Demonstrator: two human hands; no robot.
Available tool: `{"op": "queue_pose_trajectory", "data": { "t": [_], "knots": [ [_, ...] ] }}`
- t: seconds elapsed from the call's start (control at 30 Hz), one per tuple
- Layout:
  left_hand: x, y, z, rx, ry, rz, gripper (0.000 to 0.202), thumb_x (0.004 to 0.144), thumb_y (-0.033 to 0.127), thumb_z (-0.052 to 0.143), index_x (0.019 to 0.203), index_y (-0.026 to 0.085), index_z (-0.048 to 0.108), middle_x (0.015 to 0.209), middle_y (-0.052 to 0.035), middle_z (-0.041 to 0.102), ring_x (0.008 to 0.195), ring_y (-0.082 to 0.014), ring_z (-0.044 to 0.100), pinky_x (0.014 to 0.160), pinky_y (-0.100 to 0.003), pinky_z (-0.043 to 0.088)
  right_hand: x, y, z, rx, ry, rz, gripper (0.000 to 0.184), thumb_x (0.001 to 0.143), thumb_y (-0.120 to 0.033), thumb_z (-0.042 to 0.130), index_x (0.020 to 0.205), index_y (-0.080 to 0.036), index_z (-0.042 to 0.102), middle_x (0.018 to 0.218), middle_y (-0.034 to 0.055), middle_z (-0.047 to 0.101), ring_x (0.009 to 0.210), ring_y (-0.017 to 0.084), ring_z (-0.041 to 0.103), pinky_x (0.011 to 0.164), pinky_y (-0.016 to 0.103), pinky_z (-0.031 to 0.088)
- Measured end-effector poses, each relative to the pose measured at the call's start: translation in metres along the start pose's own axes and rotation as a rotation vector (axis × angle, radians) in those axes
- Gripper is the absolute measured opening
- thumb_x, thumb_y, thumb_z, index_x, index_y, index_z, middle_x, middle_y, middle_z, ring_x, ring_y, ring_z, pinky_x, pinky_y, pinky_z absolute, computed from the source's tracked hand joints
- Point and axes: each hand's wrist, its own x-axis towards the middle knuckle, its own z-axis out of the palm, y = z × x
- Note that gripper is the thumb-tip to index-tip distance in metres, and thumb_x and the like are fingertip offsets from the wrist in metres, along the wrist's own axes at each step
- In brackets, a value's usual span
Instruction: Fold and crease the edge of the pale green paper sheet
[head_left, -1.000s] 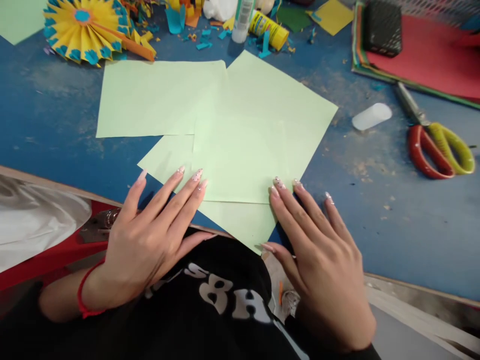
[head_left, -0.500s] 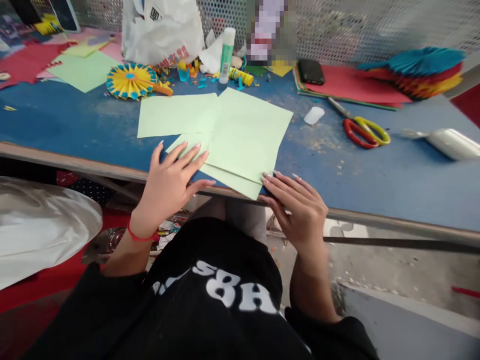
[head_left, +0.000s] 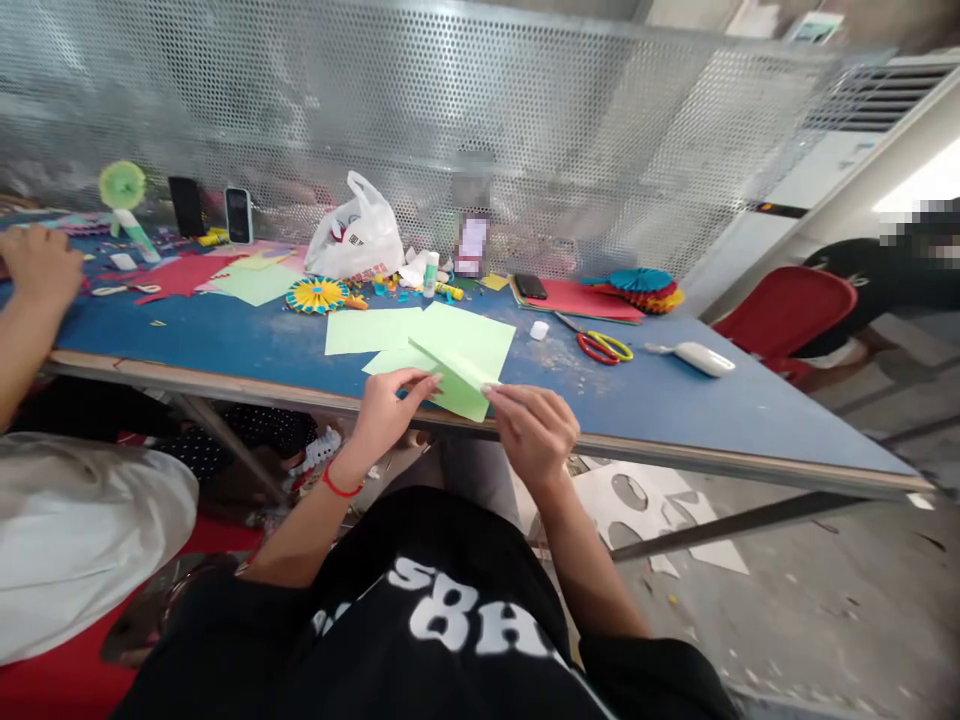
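Several pale green paper sheets (head_left: pixel 457 335) lie overlapped on the blue table (head_left: pixel 247 345) near its front edge. My left hand (head_left: pixel 390 405) pinches the near left corner of the top green sheet (head_left: pixel 459 385), and my right hand (head_left: pixel 534 430) pinches its near right corner. That edge is lifted off the table and curls back over the sheet. A red string sits on my left wrist.
Red and yellow scissors (head_left: pixel 604 346), a white cap (head_left: pixel 539 329), a yellow paper fan (head_left: pixel 317 294), a glue bottle (head_left: pixel 430 272), a white plastic bag (head_left: pixel 355 240), a coloured paper stack (head_left: pixel 577 297) and a white tube (head_left: pixel 694 357) lie on the table. Another person's hand (head_left: pixel 37 265) rests at the left. Mesh screen behind.
My view has pulled back and risen, showing the whole table. Both hands went from lying flat on the green paper to pinching and lifting the top sheet's near edge.
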Motion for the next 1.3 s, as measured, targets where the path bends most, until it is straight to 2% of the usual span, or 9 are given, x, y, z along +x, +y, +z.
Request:
{"op": "queue_pose_trajectory", "data": {
  "t": [0.23, 0.43, 0.53, 0.63, 0.73, 0.83, 0.93, 1.07, 1.3],
  "knots": [
    [0.000, 0.000, 0.019, -0.215, 0.065, -0.113, 0.052, 0.087, 0.062, 0.076, 0.065, 0.016, 0.067, 0.060, -0.0006, 0.062, 0.056, -0.0138, 0.054, 0.052, -0.026, 0.040, -0.027, -0.030, 0.014, 0.088, -0.066, -0.237, 0.015, 0.095, -0.008, 0.072, 0.100, -0.021, 0.079, 0.110, 0.0044, 0.085, 0.101, 0.016, 0.080, 0.094, 0.031, 0.063],
    [0.025, -0.008, 0.014, -0.296, 0.289, -0.159, 0.058, 0.088, 0.064, 0.073, 0.120, 0.016, 0.076, 0.057, 0.0044, 0.056, 0.055, -0.0133, 0.049, 0.052, -0.026, 0.039, -0.030, -0.021, 0.004, 0.054, -0.014, -0.117, 0.027, 0.094, -0.010, 0.071, 0.117, -0.020, 0.079, 0.113, 0.0097, 0.084, 0.103, 0.021, 0.079, 0.095, 0.034, 0.061],
    [0.041, -0.007, 0.013, -0.210, 0.439, -0.027, 0.063, 0.093, 0.073, 0.066, 0.120, 0.017, 0.076, 0.079, -0.0056, 0.074, 0.076, -0.0210, 0.068, 0.068, -0.032, 0.055, -0.025, -0.012, -0.003, 0.004, 0.034, -0.109, 0.031, 0.093, -0.011, 0.070, 0.121, -0.023, 0.078, 0.112, 0.0078, 0.084, 0.101, 0.021, 0.079, 0.091, 0.034, 0.060],
    [0.042, -0.002, 0.012, 0.085, 0.547, 0.250, 0.062, 0.108, 0.070, 0.041, 0.123, 0.021, 0.075, 0.124, -0.0140, 0.078, 0.118, -0.0284, 0.072, 0.108, -0.046, 0.054, -0.022, -0.007, -0.008, -0.028, 0.080, -0.132, 0.036, 0.093, -0.013, 0.068, 0.126, -0.027, 0.075, 0.109, 0.0045, 0.084, 0.098, 0.020, 0.078, 0.089, 0.034, 0.060],
    [0.033, 0.000, 0.016, 0.414, 0.301, 0.461, 0.050, 0.114, 0.054, 0.035, 0.126, 0.028, 0.076, 0.145, -0.0099, 0.071, 0.136, -0.0276, 0.065, 0.126, -0.054, 0.039, -0.021, -0.004, -0.008, -0.124, 0.107, -0.130, 0.033, 0.098, -0.025, 0.068, 0.130, -0.031, 0.071, 0.115, 0.0054, 0.083, 0.103, 0.023, 0.076, 0.094, 0.039, 0.058],
    [0.023, -0.008, 0.027, 0.575, -0.015, 0.584, 0.038, 0.114, 0.037, 0.041, 0.127, 0.030, 0.077, 0.154, -0.0066, 0.066, 0.141, -0.0244, 0.061, 0.121, -0.050, 0.045, -0.023, 0.004, -0.002, -0.246, 0.015, 0.007, 0.042, 0.102, -0.047, 0.065, 0.138, -0.026, 0.068, 0.136, 0.0127, 0.075, 0.127, 0.030, 0.068, 0.109, 0.048, 0.050],
    [0.018, -0.020, 0.038, 0.596, -0.218, 0.608, 0.033, 0.113, 0.025, 0.047, 0.125, 0.023, 0.078, 0.150, -0.0106, 0.069, 0.137, -0.0249, 0.063, 0.113, -0.045, 0.051, -0.026, 0.017, 0.006, -0.205, -0.170, 0.100, 0.033, 0.105, -0.042, 0.064, 0.131, -0.024, 0.072, 0.135, 0.0093, 0.077, 0.130, 0.027, 0.066, 0.114, 0.046, 0.045],
    [0.016, -0.028, 0.041, 0.608, -0.332, 0.576, 0.029, 0.110, 0.021, 0.053, 0.119, 0.020, 0.080, 0.138, -0.0121, 0.074, 0.117, -0.0255, 0.070, 0.099, -0.042, 0.055, -0.033, 0.031, 0.010, -0.135, -0.280, 0.189, 0.022, 0.108, -0.029, 0.061, 0.094, -0.026, 0.078, 0.095, -0.0001, 0.084, 0.105, 0.021, 0.074, 0.107, 0.041, 0.045],
    [0.019, -0.031, 0.034, 0.502, -0.358, 0.567, 0.031, 0.112, 0.026, 0.051, 0.116, 0.018, 0.080, 0.124, -0.0117, 0.077, 0.105, -0.0247, 0.068, 0.093, -0.041, 0.055, -0.033, 0.034, 0.003, -0.044, -0.399, 0.175, 0.023, 0.108, -0.032, 0.061, 0.096, -0.024, 0.079, 0.098, 0.0019, 0.082, 0.091, 0.020, 0.068, 0.089, 0.035, 0.047]
  ]
}}
